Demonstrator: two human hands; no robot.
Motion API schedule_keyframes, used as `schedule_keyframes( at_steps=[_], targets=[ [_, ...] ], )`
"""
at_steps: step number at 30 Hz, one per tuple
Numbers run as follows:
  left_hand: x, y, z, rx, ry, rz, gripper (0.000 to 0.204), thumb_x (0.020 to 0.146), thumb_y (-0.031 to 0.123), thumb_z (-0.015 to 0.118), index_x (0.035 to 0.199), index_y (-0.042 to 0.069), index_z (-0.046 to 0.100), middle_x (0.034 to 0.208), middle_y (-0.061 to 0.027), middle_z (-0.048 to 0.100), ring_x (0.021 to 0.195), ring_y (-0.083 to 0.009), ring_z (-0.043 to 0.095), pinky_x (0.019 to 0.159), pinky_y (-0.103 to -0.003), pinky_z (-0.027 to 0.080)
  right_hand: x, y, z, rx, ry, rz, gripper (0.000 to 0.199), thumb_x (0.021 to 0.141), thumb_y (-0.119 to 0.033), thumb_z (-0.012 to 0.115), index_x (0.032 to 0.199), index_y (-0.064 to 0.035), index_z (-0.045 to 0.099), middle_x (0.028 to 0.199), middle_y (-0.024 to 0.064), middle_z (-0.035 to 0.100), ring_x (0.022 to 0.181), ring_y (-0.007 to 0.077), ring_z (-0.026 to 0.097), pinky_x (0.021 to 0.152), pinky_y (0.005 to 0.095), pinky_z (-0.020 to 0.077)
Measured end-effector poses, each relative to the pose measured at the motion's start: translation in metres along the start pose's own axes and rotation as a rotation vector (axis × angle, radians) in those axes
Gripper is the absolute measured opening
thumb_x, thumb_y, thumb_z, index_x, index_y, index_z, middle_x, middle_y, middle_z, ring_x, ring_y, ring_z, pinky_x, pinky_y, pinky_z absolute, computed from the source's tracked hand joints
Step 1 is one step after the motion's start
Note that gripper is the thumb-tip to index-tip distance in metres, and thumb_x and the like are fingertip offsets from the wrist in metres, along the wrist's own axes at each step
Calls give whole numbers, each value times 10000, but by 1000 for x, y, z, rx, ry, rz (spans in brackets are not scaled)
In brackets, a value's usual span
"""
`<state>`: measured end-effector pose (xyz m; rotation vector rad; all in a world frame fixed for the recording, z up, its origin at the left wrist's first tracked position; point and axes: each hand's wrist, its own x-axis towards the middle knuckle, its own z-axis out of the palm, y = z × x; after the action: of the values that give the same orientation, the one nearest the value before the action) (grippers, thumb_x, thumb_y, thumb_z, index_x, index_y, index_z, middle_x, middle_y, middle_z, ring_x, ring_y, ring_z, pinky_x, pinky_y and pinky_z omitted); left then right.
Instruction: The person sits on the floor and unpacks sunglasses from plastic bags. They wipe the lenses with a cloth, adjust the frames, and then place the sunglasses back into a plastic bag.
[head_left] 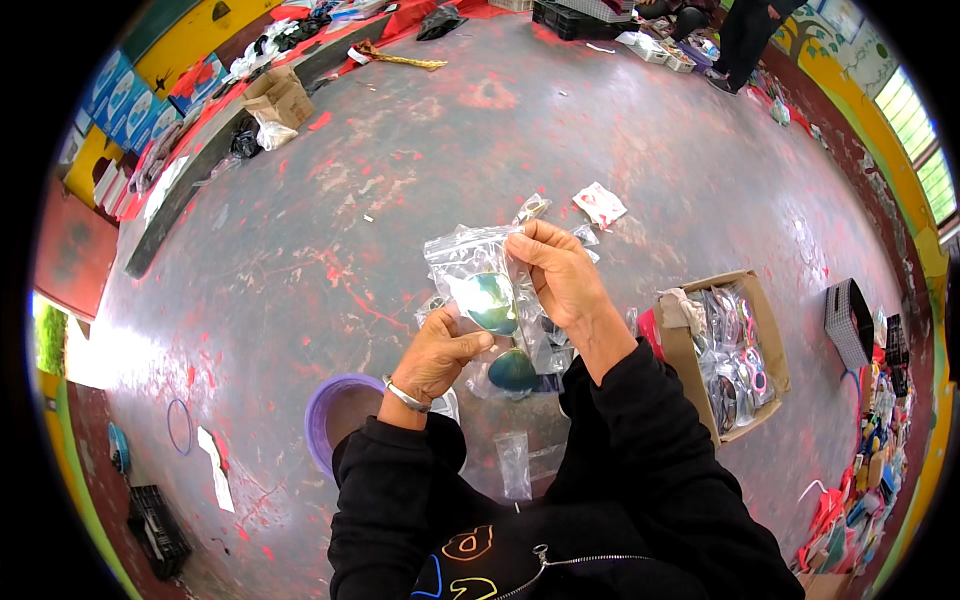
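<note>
A pair of sunglasses (489, 303) with green mirrored lenses is in front of me, one lens above the other. The upper lens shows through a clear zip bag (445, 246); whether the lower lens is inside the plastic, I cannot tell. My left hand (437, 358), with a silver bangle at the wrist, is closed on the sunglasses near their middle. By thumb and fingers, my right hand (562, 272) pinches the bag's top right corner. Below and behind them, more clear packets lie on the floor, partly hidden by my hands.
An open cardboard box (782, 385) of bagged eyewear stands right of my knees. A purple tub (318, 425) is at my left. A white-and-red packet (600, 204) and an empty-looking clear bag (513, 465) lie on the floor. Another person (745, 45) stands far right.
</note>
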<state>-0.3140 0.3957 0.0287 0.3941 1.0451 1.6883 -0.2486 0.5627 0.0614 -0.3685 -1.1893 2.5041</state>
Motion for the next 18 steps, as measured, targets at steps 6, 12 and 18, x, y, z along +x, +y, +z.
schedule_keyframes(
  at_steps=[6,12,18],
  targets=[
    [4,-3,-9,15,56,94,327,765,111,632,1047,-21,532,936,-56,582,873,-126,547,808,-241,415,0,-1,0,8,92,131,103,824,-168,578,792,-72,561,737,9,584,600,91,542,541,202,425],
    [0,4,-1,-127,137,213,305,812,76,569,1081,-44,490,1039,-81,545,969,-156,512,874,-272,383,-9,13,12,-273,-49,221,147,823,-186,584,864,-45,577,740,-12,559,629,57,507,549,192,403],
    [1,3,-4,-150,151,185,285,863,102,500,1114,-26,464,1071,-86,533,983,-156,504,880,-278,388,-5,23,3,-321,-2,60,82,791,-100,587,759,-25,592,626,-21,538,520,36,454,464,186,360]
  ],
)
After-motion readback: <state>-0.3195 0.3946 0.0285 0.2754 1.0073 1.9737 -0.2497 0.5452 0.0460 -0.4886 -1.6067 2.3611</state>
